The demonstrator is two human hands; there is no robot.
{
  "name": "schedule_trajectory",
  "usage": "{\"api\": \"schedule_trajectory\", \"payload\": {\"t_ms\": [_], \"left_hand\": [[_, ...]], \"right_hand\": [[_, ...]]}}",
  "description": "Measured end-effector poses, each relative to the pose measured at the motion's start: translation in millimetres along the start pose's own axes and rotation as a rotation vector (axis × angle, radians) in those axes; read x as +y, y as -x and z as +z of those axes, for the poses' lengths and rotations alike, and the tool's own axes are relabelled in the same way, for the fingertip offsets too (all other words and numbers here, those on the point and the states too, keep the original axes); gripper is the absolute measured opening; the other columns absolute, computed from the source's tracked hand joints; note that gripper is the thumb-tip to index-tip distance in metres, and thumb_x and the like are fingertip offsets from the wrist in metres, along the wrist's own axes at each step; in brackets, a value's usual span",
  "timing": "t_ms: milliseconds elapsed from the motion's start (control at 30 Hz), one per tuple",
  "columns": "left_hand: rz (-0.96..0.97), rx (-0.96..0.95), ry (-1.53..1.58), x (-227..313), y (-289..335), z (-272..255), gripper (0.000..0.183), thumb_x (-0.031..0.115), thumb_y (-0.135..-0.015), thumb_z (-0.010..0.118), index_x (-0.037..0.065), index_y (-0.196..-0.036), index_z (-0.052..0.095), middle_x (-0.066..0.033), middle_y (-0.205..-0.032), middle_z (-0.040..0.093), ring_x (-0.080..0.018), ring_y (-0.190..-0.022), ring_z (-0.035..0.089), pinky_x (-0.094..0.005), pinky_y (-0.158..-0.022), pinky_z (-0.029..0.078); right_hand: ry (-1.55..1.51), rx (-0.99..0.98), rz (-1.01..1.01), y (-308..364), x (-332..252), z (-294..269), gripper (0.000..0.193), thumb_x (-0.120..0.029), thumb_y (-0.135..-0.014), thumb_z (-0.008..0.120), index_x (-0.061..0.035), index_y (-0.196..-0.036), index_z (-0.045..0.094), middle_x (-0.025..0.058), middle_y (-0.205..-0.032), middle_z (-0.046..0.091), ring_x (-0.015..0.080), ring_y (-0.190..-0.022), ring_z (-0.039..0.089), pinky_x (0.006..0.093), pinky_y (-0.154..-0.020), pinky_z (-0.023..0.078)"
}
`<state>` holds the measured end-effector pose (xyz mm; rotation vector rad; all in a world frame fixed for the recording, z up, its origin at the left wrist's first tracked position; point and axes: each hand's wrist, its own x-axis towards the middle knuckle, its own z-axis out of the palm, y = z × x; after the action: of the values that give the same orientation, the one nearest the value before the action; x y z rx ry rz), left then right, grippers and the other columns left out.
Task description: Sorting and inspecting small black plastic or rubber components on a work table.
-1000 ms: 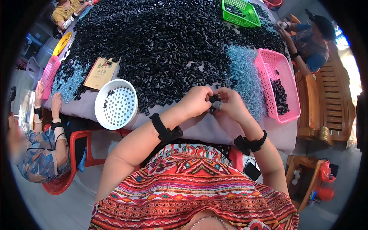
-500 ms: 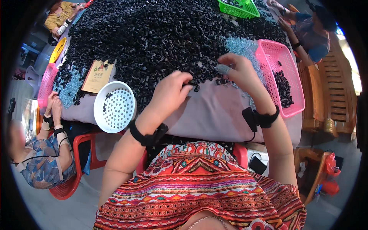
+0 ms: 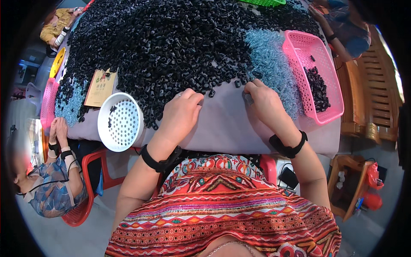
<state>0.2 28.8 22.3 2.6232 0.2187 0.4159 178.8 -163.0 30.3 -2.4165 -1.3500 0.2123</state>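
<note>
A wide heap of small black ring-like plastic pieces (image 3: 184, 47) covers much of the table. At its near edge my left hand (image 3: 177, 115) is closed, fingers curled together; whatever they hold is hidden. My right hand (image 3: 267, 103) is closed too, thumb and fingers drawn together beside a spread of small clear bluish pieces (image 3: 267, 53). A greyish bit (image 3: 248, 99) shows at its fingertips, too small to name. Just beyond the gap between my hands, a few loose black pieces (image 3: 212, 93) lie on the grey-mauve tablecloth (image 3: 222, 124).
A white perforated bowl (image 3: 121, 143) holding a few black pieces stands on the left, near a tan booklet (image 3: 100, 88). On the right is a pink basket (image 3: 314, 109) with black pieces. A green basket (image 3: 265, 2) sits at the back. Other people (image 3: 55, 180) sit around the table.
My left hand has pulled back slightly toward me, and my right hand has lowered, its fingers drawing together. More of the clear bluish pieces beside it now show. The view has shifted a little.
</note>
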Motion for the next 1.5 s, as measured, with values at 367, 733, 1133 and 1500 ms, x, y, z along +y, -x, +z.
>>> {"api": "schedule_trajectory", "payload": {"t_ms": [367,733,1133,1500], "left_hand": [[-0.055,-0.108,0.075,-12.9,8.2,-14.8,0.031,0.001,-0.081,0.065,0.009,-0.11,0.065,-0.0083,-0.108,0.062,-0.0279,-0.086,0.064,-0.0361,-0.073,0.052],[-0.066,-0.044,-0.008,-5.8,8.1,-10.2,0.021,0.007,-0.082,0.067,0.008,-0.103,0.065,-0.0075,-0.101,0.061,-0.0294,-0.089,0.064,-0.0387,-0.076,0.052],[0.011,0.001,-0.053,-5.2,6.3,-10.4,0.016,0.009,-0.082,0.069,0.005,-0.096,0.063,-0.0075,-0.099,0.06,-0.0269,-0.093,0.062,-0.0372,-0.076,0.051],[-0.242,-0.075,0.813,16.5,3.8,-6.5,0.023,0.005,-0.093,0.058,0.004,-0.115,0.063,-0.001,-0.093,0.06,-0.0088,-0.076,0.054,-0.0225,-0.071,0.047]], "right_hand": [[-0.091,-0.063,-0.077,6.4,-3.4,-2.0,0.02,0.005,-0.071,0.06,0.0012,-0.091,0.06,0.0175,-0.095,0.057,0.0387,-0.09,0.061,0.0443,-0.077,0.049],[-0.416,-0.026,-0.016,8.6,-11.3,12.9,0.016,0.004,-0.073,0.064,0.0019,-0.088,0.06,0.0094,-0.069,0.06,0.0153,-0.062,0.059,0.0303,-0.059,0.048],[-0.814,0.023,0.012,20.0,-27.5,12.6,0.022,0.007,-0.071,0.065,0.002,-0.092,0.067,0.0094,-0.082,0.067,0.0154,-0.075,0.064,0.0286,-0.07,0.052],[-0.995,-0.007,0.047,21.4,-58.6,10.7,0.036,0.006,-0.077,0.068,-0.0018,-0.112,0.06,0.0055,-0.087,0.065,0.0096,-0.077,0.061,0.024,-0.068,0.05]]}}
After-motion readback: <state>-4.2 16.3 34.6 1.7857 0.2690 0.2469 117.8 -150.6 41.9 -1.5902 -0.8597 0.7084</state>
